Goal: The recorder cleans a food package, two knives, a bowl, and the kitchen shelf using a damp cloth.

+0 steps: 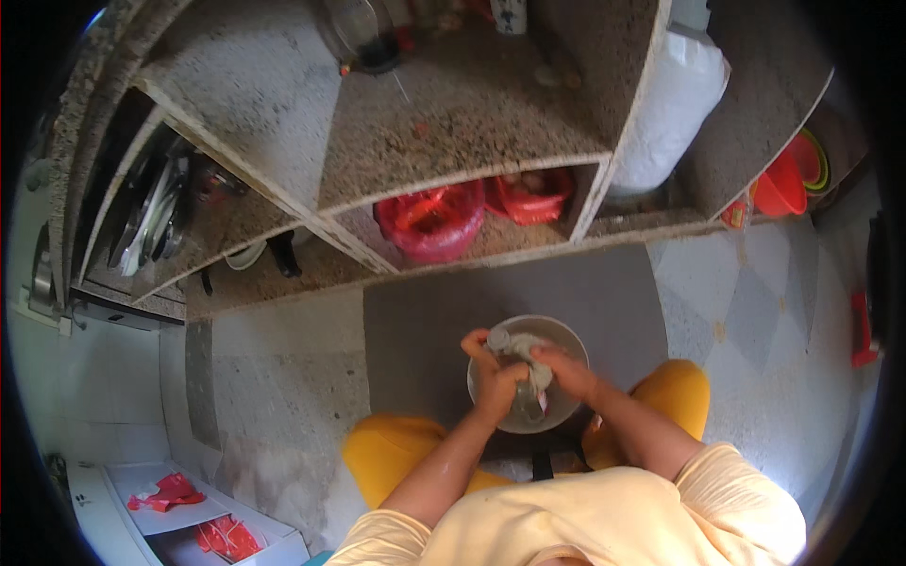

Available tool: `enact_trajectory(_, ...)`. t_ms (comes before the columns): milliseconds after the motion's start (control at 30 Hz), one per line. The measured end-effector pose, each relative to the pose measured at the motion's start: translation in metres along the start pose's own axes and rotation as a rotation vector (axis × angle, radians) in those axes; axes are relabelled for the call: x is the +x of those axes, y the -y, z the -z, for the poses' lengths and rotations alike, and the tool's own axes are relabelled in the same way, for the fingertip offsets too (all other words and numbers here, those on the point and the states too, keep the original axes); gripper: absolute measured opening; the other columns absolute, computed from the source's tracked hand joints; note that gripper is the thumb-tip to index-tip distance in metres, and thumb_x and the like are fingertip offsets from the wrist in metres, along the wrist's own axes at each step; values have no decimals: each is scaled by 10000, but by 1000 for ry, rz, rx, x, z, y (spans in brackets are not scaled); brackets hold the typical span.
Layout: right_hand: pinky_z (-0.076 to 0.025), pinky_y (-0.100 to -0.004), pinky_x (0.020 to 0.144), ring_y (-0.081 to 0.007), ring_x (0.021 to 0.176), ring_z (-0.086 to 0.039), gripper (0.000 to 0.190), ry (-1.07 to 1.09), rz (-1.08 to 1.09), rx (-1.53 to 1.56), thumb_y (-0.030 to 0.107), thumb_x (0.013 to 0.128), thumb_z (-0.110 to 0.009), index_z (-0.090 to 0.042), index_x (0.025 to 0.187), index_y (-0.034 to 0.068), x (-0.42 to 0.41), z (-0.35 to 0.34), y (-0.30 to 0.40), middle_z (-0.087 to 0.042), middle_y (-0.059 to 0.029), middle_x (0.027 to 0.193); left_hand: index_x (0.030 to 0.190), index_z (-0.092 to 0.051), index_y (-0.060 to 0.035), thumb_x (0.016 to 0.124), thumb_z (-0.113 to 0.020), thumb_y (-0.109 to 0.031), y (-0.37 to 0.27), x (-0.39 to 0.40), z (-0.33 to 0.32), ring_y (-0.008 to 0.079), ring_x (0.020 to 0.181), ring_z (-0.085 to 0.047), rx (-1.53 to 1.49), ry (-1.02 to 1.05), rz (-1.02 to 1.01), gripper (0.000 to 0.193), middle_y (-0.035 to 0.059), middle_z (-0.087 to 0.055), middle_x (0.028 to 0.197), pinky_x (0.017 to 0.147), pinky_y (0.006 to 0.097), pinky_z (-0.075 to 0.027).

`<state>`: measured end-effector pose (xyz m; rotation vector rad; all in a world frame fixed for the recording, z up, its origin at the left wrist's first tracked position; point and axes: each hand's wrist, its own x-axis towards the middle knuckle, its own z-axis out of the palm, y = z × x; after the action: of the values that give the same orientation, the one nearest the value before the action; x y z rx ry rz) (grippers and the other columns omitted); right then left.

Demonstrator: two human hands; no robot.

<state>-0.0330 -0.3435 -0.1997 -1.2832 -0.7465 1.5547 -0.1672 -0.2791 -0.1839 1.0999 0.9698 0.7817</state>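
A round, pale basin [579, 341] stands between my knees on a grey mat. Over it, my left hand [497, 385] grips a clear bottle-like container, whose round end [498, 338] shows near my fingertips. Its lower part seems to hang toward the basin, partly covered by my fingers. My right hand [568, 371] presses a greyish cloth [536, 364] against the container. A small white and pink piece [543, 402] shows below the cloth. What else lies in the basin is hard to make out.
Granite shelves [460, 141] run along the far side, holding a pink bag-lined basin [432, 223], a red basket [534, 194] and a white sack [669, 113]. Metal trays [159, 205] stand at left. A white drawer unit [163, 520] with red bags sits at lower left.
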Motion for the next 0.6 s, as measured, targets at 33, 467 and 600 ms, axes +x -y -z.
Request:
enact_trajectory(33,-366,-286,928,-158,1049,-499,522,8,24,-13,423,896,-465,-496,1236,29,-3,-7,15,-562,-63,1128,1099,-268,-97,500,-565,1,-5,1,2,187,976,-384,-2,-1,-28,675,66,-355,1045,888,283,-335)
enact_trajectory(467,-426,-376,915,-239,1015,-574,420,-25,-353,562,384,897,-417,-558,1130,63,11,1,-13,-599,-103,1108,758,-523,-39,522,-536,36,-64,-1,11,200,766,-539,-236,59,-238,249,72,-529,780,759,363,-466)
enact_trajectory(600,-405,-430,953,-263,1048,-565,438,113,-436,896,396,878,-436,-543,1161,79,4,-4,8,-599,-107,1126,740,-531,-45,523,-566,16,-68,-5,11,213,762,-540,-171,48,-442,228,77,-545,755,765,372,-463)
